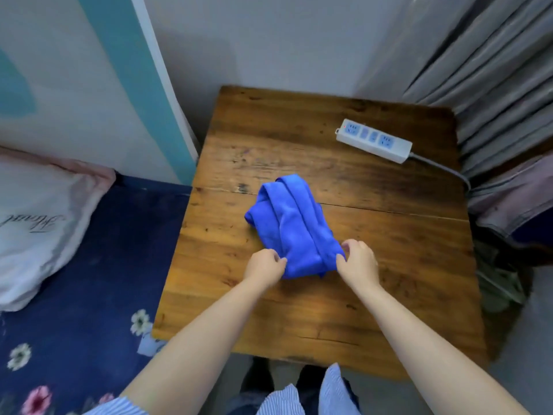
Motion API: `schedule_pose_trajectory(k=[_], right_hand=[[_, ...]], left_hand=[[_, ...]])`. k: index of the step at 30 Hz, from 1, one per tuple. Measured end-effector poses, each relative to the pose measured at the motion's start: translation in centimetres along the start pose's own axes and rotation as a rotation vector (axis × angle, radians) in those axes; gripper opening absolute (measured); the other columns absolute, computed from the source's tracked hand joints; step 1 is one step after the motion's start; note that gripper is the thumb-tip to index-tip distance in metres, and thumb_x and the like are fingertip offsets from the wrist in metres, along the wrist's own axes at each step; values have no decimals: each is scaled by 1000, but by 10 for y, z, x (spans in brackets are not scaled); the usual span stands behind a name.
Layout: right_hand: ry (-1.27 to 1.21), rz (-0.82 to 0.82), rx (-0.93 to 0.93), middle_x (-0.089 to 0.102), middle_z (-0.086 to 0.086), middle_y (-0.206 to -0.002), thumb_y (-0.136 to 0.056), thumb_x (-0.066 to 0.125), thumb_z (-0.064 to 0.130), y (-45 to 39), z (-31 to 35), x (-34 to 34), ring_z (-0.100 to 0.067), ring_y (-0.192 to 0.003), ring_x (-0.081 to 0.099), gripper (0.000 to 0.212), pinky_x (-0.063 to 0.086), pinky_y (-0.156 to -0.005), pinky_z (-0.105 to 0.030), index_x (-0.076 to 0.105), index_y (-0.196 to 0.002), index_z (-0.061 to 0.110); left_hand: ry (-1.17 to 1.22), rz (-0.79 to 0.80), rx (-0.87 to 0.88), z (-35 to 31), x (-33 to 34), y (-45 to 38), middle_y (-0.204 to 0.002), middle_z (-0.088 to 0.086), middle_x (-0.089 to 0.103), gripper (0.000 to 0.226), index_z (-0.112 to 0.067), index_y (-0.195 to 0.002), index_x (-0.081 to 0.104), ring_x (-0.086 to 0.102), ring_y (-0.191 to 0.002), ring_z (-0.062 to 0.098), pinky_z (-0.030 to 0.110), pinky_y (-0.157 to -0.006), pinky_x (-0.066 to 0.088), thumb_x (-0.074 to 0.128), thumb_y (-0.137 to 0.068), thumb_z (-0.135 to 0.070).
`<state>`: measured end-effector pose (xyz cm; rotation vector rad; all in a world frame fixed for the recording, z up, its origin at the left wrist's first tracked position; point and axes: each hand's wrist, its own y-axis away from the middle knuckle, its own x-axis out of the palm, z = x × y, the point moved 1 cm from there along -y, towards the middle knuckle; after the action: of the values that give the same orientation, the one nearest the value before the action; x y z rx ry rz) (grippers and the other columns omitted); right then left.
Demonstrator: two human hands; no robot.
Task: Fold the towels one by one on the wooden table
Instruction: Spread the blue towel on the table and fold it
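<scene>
A bright blue towel (291, 226) lies bunched in long folds in the middle of the wooden table (389, 265). My left hand (264, 266) pinches the towel's near left edge. At the near right corner my right hand (359, 260) grips the cloth with curled fingers. Both hands sit at the end of the towel closest to me, and the rest of it stretches away toward the back of the table.
A white power strip (374, 140) with blue sockets lies at the table's back right, its grey cable (443, 169) running off the right edge. A bed with a dark floral sheet (74, 295) and white pillow (39, 223) is on the left. Grey curtains (493, 85) hang at the right.
</scene>
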<state>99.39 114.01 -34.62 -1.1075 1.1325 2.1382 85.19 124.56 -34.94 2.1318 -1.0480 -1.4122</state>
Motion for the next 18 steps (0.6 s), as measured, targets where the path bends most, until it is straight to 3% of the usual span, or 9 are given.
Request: schedule_pose_trajectory(k=[4, 7, 10, 14, 18], right_hand=[[-18, -112, -152, 55, -8, -123, -89, 55, 23, -4, 33, 4, -27, -118, 44, 32, 32, -97, -33, 58, -118, 10], [48, -76, -146, 56, -3, -120, -89, 54, 31, -19, 52, 10, -24, -118, 43, 32, 30, -95, -32, 60, -115, 15], [61, -113, -121, 62, -4, -109, -92, 49, 26, -28, 59, 11, -25, -114, 46, 24, 30, -90, -31, 66, -103, 13], [-296, -236, 55, 69, -11, -98, -88, 55, 19, -25, 28, -10, -30, -102, 57, 18, 36, -89, -34, 69, -93, 8], [-548, -355, 338, 61, -17, -79, -87, 56, 7, -18, -35, -35, -29, -79, 54, 16, 36, -72, -27, 65, -88, -6]], left_hand=[[61, -110, 59, 7, -18, -16, -109, 13, 66, 24, -2, -100, 63, 58, -106, 28, 30, -82, 42, 47, -93, -19], [121, -140, 105, 5, -24, -25, -110, 14, 66, 23, -3, -103, 64, 58, -106, 29, 30, -83, 43, 47, -92, -15], [179, -167, 124, -3, -25, -29, -111, 14, 66, 23, -3, -106, 63, 58, -107, 29, 29, -83, 43, 47, -93, -13], [211, -181, 143, -20, -21, -30, -114, 13, 65, 25, -6, -109, 61, 56, -109, 30, 31, -85, 43, 45, -93, -15], [52, -186, 312, -44, -6, -21, -115, 9, 63, 27, -9, -113, 59, 55, -109, 28, 33, -81, 43, 42, -93, -16]])
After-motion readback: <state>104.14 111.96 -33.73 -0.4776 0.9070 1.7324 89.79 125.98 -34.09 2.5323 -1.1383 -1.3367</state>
